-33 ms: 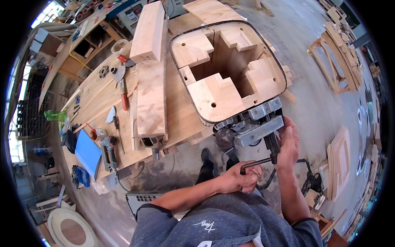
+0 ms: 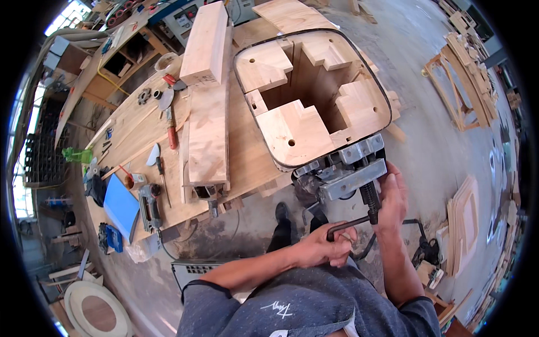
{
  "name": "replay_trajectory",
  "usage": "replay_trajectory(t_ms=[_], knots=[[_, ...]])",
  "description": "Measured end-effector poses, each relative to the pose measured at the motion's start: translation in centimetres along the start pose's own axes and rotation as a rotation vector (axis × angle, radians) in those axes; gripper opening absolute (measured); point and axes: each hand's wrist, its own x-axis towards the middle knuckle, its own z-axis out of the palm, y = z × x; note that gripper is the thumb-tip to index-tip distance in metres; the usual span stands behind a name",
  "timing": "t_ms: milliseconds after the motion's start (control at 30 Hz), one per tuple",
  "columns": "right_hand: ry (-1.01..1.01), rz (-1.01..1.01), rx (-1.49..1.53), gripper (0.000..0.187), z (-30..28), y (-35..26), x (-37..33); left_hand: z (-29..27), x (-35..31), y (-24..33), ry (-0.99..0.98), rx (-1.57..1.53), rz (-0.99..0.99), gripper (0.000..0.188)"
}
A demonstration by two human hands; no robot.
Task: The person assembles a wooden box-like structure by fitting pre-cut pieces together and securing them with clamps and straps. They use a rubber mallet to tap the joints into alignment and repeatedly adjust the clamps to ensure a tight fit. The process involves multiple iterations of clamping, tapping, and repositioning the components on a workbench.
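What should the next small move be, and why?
Probably a slight turn of the crank handle with the left grip, the right grip steadying the metal clamp. The left one is closed around the handle's bent end, and the right one is beside the threaded screw. The clamp sits against the wooden block's near edge. Turning direction isn't clear.

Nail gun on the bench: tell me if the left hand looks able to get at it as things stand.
Probably not right now: the left hand grips the crank handle, and the nail gun lies off to the left. Nothing appears to cover it, though.
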Motion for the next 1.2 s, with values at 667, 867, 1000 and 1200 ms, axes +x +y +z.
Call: replay_trajectory(t_ms=[667, 867, 1000, 1200], knots=[[-0.595, -0.839, -0.571, 0.028, -2.4, -7.7, -2.5, -0.8, 2.8, -2.4, 0.412, 0.591, 0.251, 0.057], [-0.927, -1.136, -1.263, 0.033, 3.7, -10.0, -9.2, -2.4, 13.0, -3.1, -0.672, -0.101, 0.348, 0.039], [-0.706, -0.957, -1.5, 0.036, 4.0, -10.9, -9.6, -2.0, 12.8, -4.2, -0.562, -0.181, 0.34, 0.035], [-0.544, -0.564, -1.478, 0.032, 3.1, -12.8, -10.2, -4.2, 11.5, -5.3, -0.176, -0.045, 0.256, 0.033]])
